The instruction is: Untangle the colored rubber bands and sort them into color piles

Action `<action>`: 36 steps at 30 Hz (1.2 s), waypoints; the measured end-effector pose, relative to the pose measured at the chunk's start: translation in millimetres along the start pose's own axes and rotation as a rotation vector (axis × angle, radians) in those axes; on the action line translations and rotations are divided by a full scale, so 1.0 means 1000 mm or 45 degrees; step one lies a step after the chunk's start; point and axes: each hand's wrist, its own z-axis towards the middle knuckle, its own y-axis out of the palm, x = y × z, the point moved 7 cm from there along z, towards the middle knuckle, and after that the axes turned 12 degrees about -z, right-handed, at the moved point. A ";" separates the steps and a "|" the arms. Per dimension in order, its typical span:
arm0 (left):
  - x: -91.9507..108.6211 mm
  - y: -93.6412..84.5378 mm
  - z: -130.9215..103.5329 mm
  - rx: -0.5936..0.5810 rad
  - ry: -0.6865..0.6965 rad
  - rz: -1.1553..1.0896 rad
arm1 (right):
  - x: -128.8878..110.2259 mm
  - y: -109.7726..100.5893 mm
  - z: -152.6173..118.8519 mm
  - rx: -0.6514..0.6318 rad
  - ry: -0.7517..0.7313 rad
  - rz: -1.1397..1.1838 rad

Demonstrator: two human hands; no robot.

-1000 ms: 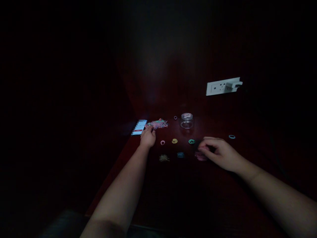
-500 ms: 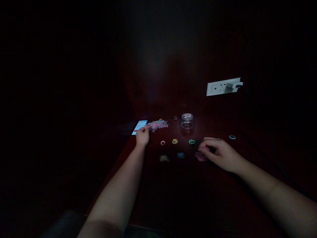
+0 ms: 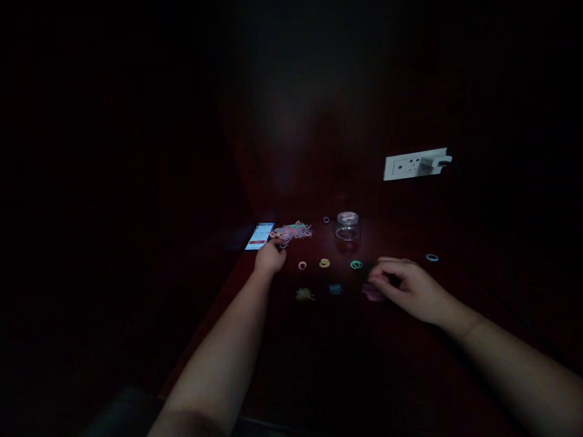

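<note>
At the near edge of a mixed pile of small coloured hair ties (image 3: 295,231), my left hand (image 3: 270,257) has its fingers curled; what lies between the fingertips is too small and dark to make out. My right hand (image 3: 407,288) pinches what looks like a pink hair tie, just above a pink bunch of hair ties (image 3: 373,292). Left of that hand lie green hair ties (image 3: 356,265), yellow hair ties (image 3: 324,263) and a pale pink one (image 3: 302,265). Nearer me are a blue bunch (image 3: 336,289) and a beige bunch (image 3: 305,294).
A lidded clear jar (image 3: 347,228) stands at the back, with a purple ring (image 3: 326,220) beside it. A lit phone (image 3: 260,237) lies at the left edge. One light-blue ring (image 3: 432,258) is on the right. A wall socket (image 3: 415,164) holds a plug.
My left hand has drawn slightly back towards me and right, off the pile's left side. My right hand stays over the pink bunch. The whole view has shifted a little.
</note>
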 end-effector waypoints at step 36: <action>0.141 0.019 -0.110 -0.269 0.879 -0.273 | 0.020 -0.014 0.000 0.326 0.197 -0.046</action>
